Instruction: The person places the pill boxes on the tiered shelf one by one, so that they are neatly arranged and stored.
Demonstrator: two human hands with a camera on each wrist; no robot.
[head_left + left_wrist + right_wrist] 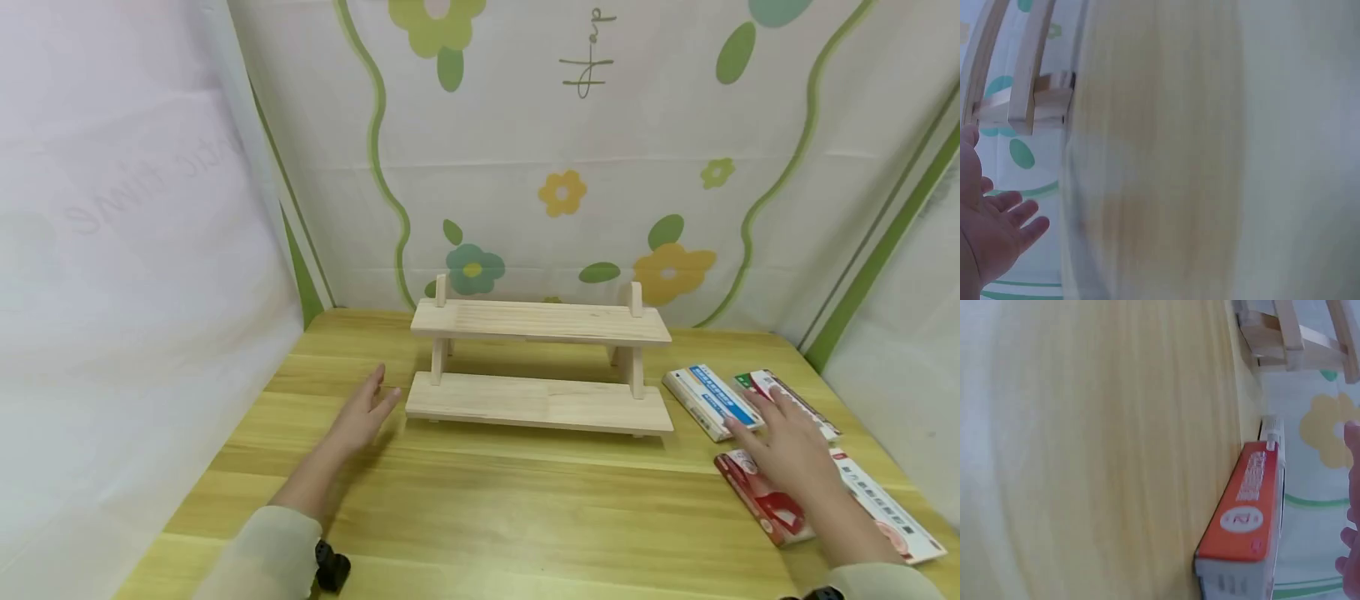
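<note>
A two-tier wooden shelf (540,402) stands towards the back of the table. Beside its left end my left hand (363,417) is held with fingers extended and nothing in it; the left wrist view shows the spread fingers (1021,215). My right hand (797,454) hovers over a group of boxes at the right, fingers loosely spread. Around it are a blue-and-white box (708,400), a green, white and dark red box (813,410), a red box (757,500) and a white box (885,504). The hand and forearm partly hide several of them.
The yellowish wooden table (480,517) carries the shelf and boxes. A white cloth with flower prints (510,150) hangs behind it, and white cloth (135,292) also hangs at the left side. A black wrist device (332,568) sits at the left sleeve.
</note>
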